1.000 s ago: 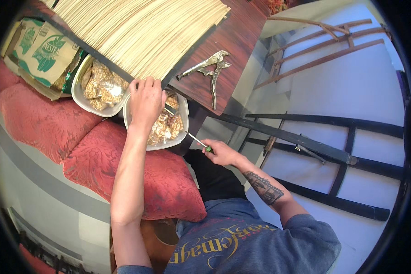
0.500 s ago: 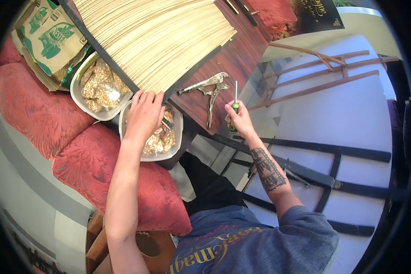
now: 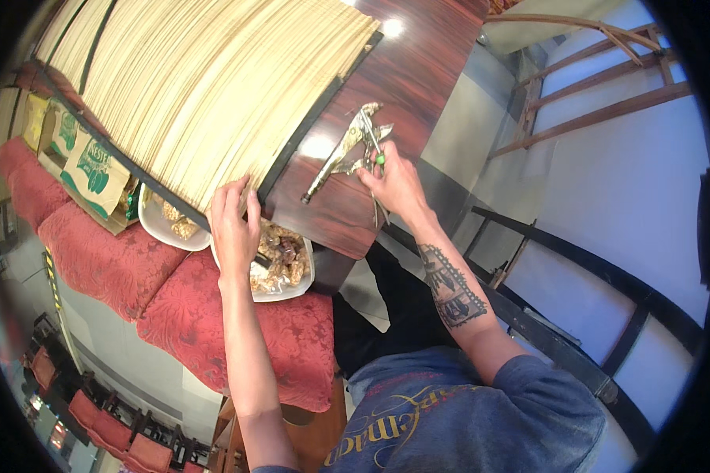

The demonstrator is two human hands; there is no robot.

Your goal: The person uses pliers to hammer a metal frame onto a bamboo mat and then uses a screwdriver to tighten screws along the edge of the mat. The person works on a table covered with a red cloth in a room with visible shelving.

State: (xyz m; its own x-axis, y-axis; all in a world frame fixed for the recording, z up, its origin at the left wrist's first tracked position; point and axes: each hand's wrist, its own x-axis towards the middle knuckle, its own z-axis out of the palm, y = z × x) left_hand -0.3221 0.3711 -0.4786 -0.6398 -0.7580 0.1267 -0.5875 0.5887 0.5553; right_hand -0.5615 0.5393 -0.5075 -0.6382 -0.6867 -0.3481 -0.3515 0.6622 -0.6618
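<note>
My left hand (image 3: 233, 225) lies with fingers spread over a white bowl (image 3: 296, 289) of golden-brown wrapped pieces, its fingertips touching the black edge of a pale slatted mat (image 3: 213, 94). My right hand (image 3: 394, 183) rests on the dark wooden table (image 3: 426, 79), shut on a thin green-handled tool (image 3: 380, 159). The hand sits right beside a pair of metal pliers (image 3: 341, 156) lying on the table next to the mat.
A second white bowl (image 3: 159, 234) and a green-printed cardboard box (image 3: 95, 169) stand on red cushions (image 3: 126, 268) left of the table. Wooden frames (image 3: 599, 79) and black bars (image 3: 607, 307) lie on the white floor at right.
My right hand has carried the green-handled tool up from below the table edge to the pliers on the table. My left hand has stayed at the bowl, its fingers now up at the mat's edge.
</note>
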